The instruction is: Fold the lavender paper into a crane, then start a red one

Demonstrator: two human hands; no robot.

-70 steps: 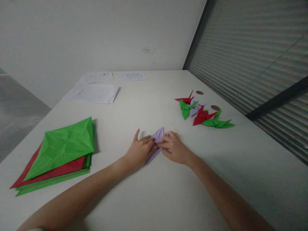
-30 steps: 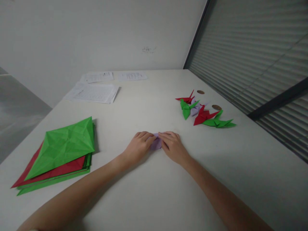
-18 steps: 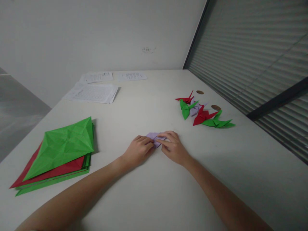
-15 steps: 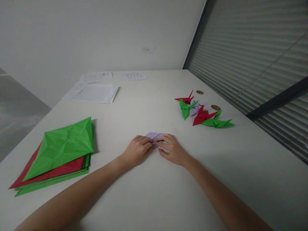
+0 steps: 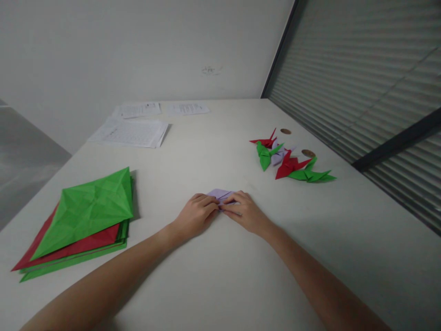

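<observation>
A piece of folded lavender origami paper (image 5: pixel 220 193) lies on the white table between my two hands. From the left, my left hand (image 5: pixel 197 212) grips its near left side with bent fingers. My right hand (image 5: pixel 245 212) pinches the near edge with thumb and fingertips, close to the left fingertips. Both hands cover much of the paper's lower part, so its exact folds there are hidden.
Left of my arm sits a stack of creased green and red paper sheets (image 5: pixel 96 202). Several folded cranes (image 5: pixel 289 166) in red, green and lavender stand at the right, near two brown discs (image 5: pixel 308 153). Printed pages (image 5: pixel 132 132) lie at the back left.
The right thumb and fingers have closed together at the paper's near edge. My left hand stays nearly where it was.
</observation>
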